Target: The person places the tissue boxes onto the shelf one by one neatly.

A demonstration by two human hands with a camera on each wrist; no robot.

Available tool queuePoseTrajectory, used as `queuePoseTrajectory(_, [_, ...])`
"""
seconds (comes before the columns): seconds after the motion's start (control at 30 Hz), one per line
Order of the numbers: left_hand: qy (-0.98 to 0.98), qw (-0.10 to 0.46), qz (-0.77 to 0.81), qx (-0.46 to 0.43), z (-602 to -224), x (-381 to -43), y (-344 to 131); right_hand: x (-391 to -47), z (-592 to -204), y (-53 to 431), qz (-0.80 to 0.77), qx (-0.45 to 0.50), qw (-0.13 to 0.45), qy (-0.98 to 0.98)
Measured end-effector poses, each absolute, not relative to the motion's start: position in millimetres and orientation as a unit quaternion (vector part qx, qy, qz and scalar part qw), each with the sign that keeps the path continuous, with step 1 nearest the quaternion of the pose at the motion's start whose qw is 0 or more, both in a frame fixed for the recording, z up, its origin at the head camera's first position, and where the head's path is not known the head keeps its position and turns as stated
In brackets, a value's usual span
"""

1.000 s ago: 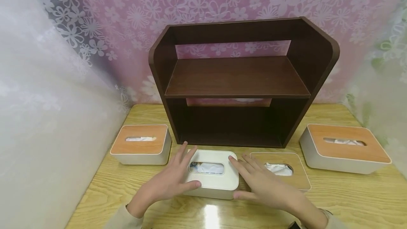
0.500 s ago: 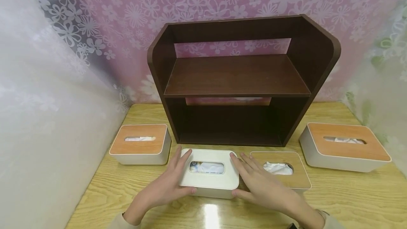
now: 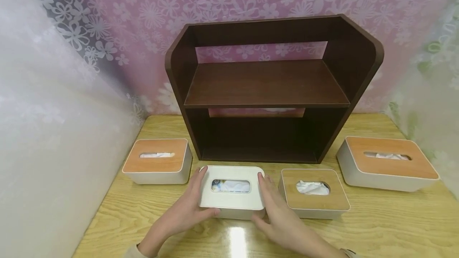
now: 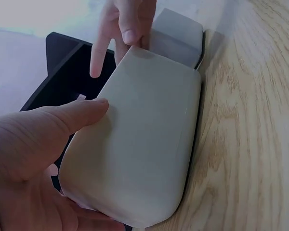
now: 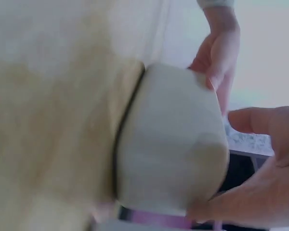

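Box (image 3: 229, 201), plain white, seems to rest on the table (image 3: 202, 236), just in front of the shelf (image 3: 265, 85). Left hand (image 3: 184, 211) grips its left end, thumb on the front; right hand (image 3: 281, 220) touches the right end, but whether it grips cannot be told. Taking hold looks nearly done; no lifting shows. Three wood-topped boxes (image 3: 315, 202) stand nearby, untouched; none is on the shelf.

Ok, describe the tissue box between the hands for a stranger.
Find the dark brown shelf. In front of it, between the left hand and right hand, is the tissue box. Only its top is white; the other boxes have wood-coloured tops.
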State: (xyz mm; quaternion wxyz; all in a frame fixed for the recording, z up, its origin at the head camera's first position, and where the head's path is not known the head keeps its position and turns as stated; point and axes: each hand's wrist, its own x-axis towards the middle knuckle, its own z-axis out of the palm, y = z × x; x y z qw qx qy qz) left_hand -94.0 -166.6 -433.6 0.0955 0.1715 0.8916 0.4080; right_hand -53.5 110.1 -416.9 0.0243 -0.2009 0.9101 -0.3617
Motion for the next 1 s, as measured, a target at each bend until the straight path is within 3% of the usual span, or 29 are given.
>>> queuePoseTrajectory(0.13, [0.883,0.099,0.429,0.164,-435.6,-93.4,-167.4,-51.8,-421.2,105.0,-0.505,-0.138,0.095,0.847])
queuePoseTrajectory(0.33, [0.843,0.104,0.506,0.148,-441.8,-94.3,-165.1,-57.0,-435.3,102.8,-0.670,-0.092,0.117,0.727])
queuePoseTrajectory(1.0, [0.851,0.063,0.517,0.064,-436.7,-86.6,-158.2,-72.2,-429.2,104.4,-0.690,-0.065,0.144,0.706])
